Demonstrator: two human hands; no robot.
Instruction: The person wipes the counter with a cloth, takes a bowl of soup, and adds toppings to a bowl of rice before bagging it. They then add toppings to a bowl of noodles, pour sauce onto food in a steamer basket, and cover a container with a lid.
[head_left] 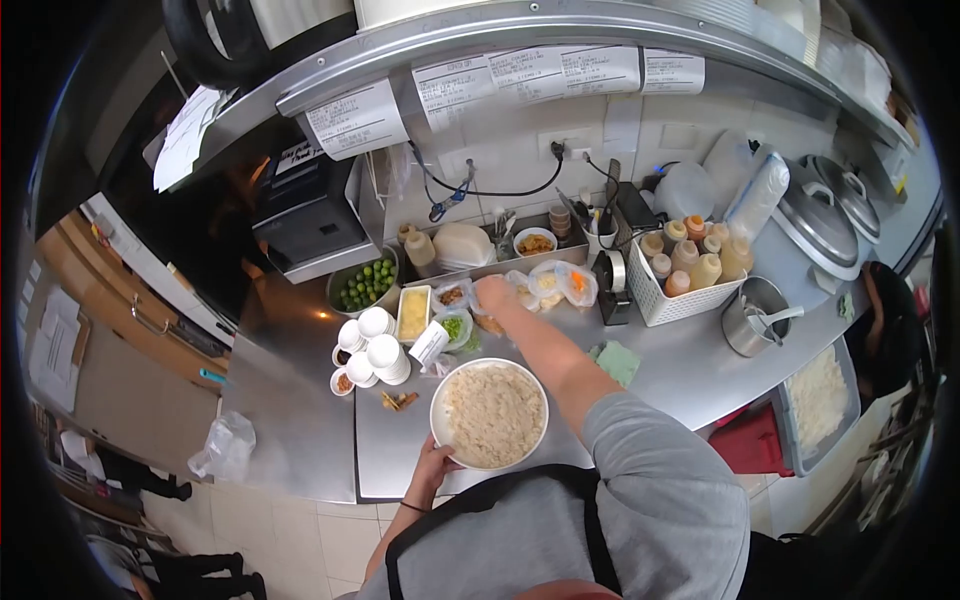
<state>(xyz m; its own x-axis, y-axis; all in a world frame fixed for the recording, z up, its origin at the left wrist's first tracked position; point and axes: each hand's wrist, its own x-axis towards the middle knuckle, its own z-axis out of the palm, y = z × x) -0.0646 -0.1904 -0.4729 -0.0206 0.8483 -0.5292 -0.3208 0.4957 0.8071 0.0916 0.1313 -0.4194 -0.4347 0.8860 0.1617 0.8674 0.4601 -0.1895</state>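
Observation:
A round white bowl (437, 405) full of pale rice (495, 415) is at the counter's front edge. My left hand (433, 466) grips its lower left rim. My right hand (492, 296) reaches to the row of small ingredient containers at the back; its fingers point down and what they touch is hidden. Left of it sits a container of brown bits (453, 294), with chopped greens (455, 330) below. On its right lie clear bags, one with orange pieces (578, 284). A white tub of yellow food (413, 313) stands further left.
Stacked white cups (388, 357) and a bin of green limes (367, 287) stand left. To the right are a basket of sauce bottles (690, 302), a metal pot (755, 318) and a green cloth (617, 364). A tub of rice (818, 395) sits lower right. Other people are at the edges.

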